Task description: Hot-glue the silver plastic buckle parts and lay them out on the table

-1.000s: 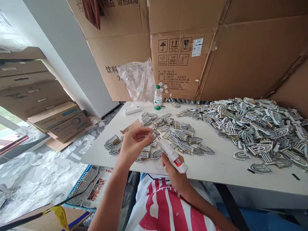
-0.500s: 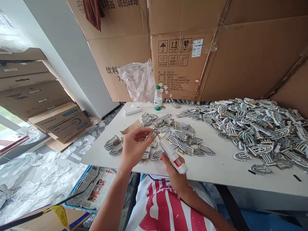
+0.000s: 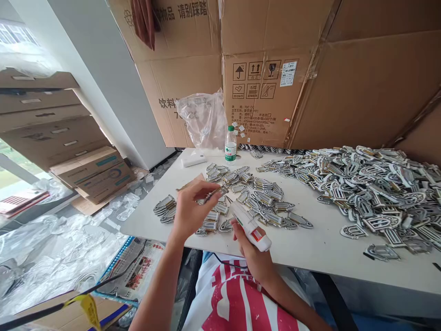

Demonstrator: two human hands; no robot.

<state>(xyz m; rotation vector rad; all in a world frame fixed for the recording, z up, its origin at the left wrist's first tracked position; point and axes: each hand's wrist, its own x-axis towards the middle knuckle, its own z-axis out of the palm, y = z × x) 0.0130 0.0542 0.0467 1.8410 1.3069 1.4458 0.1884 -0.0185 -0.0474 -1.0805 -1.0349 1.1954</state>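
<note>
My left hand is raised above the table, its thumb and fingers pinching a small metal-coloured piece, mostly hidden by the fingertips. It resembles the arched, frame-like pieces lying in heaps around both hands. In my right hand, near the table's front edge, is a white hand-held tool with an orange-red part and a thin tip. The tip points up and left, just below the held piece; I cannot tell whether they touch. Stacked pieces lie left of my left hand.
A big heap of similar pieces covers the right of the white table. At the back stand a green-capped bottle, a clear plastic bag and a white box-like object. Cardboard walls the far side.
The tool's tip has drawn slightly down, away from the held piece. The whole view has shifted a little; my left hand keeps its pinch.
</note>
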